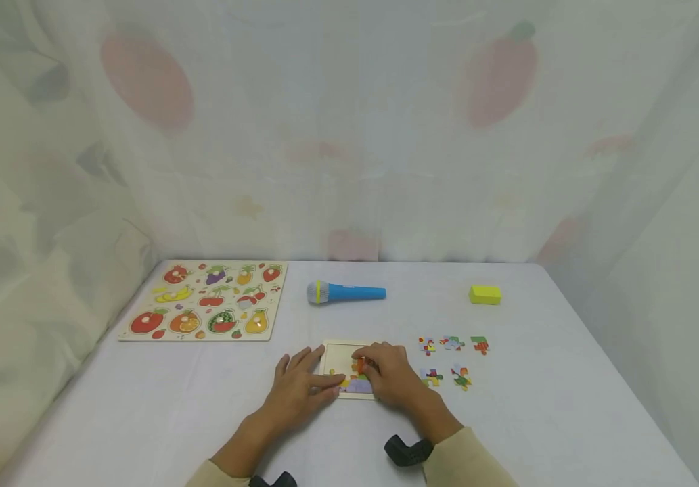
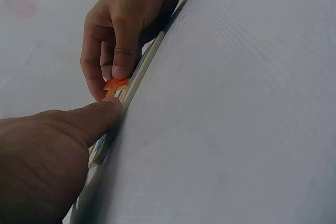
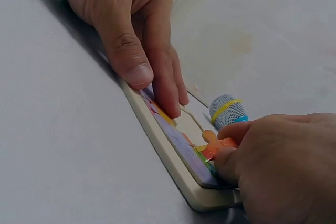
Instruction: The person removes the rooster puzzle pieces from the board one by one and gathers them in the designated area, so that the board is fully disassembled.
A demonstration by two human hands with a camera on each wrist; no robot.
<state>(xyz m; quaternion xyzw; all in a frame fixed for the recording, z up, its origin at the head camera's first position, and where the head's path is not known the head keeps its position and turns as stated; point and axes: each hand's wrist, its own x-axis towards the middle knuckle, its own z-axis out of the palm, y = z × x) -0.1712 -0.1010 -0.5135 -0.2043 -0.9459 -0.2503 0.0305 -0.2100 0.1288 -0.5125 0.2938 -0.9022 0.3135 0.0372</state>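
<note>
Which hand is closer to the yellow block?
Right. The right hand is over the tray's right side, left of the block and nearer the person. The left hand is farther off, at the tray's left side.

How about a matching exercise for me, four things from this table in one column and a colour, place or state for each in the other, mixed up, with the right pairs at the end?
Column one
1. Microphone
2. Fruit board
3. Block
4. Right hand

Column two
A. Yellow all over
B. Pinching an orange puzzle piece
C. Blue handle with a grey mesh head
D. Lying at the far left of the table

Right pairs: 1-C, 2-D, 3-A, 4-B
</note>
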